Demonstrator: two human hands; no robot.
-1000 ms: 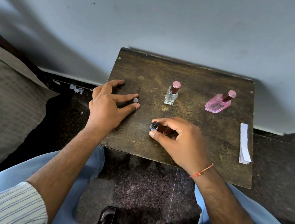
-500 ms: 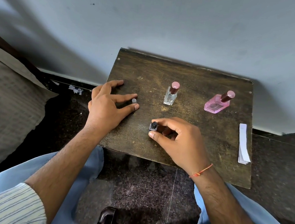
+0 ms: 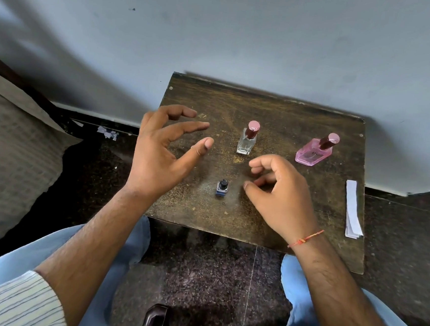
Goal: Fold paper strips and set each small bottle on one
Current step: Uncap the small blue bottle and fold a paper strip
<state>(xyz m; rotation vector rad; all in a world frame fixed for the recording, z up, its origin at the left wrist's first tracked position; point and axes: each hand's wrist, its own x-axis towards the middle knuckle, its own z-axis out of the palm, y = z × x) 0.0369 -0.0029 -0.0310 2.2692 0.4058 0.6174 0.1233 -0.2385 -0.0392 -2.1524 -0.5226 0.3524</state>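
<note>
Fingers of the left hand (image 3: 158, 155) spread wide above the counter (image 3: 268, 218), empty. Just right, a tiny dark bottle (image 3: 222, 187) stands alone. The right hand (image 3: 281, 193) curls loosely beside it, grasping nothing. Behind stand a clear bottle (image 3: 247, 141) and a pink bottle (image 3: 313, 154); paper strips (image 3: 353, 209) lie at the right edge. Grey wall (image 3: 244, 36) behind.

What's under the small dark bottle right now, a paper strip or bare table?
Bare table, as far as shows: no paper edge around the small dark bottle. The strips lie stacked at the right edge. Directly beneath its base is hidden.
</note>
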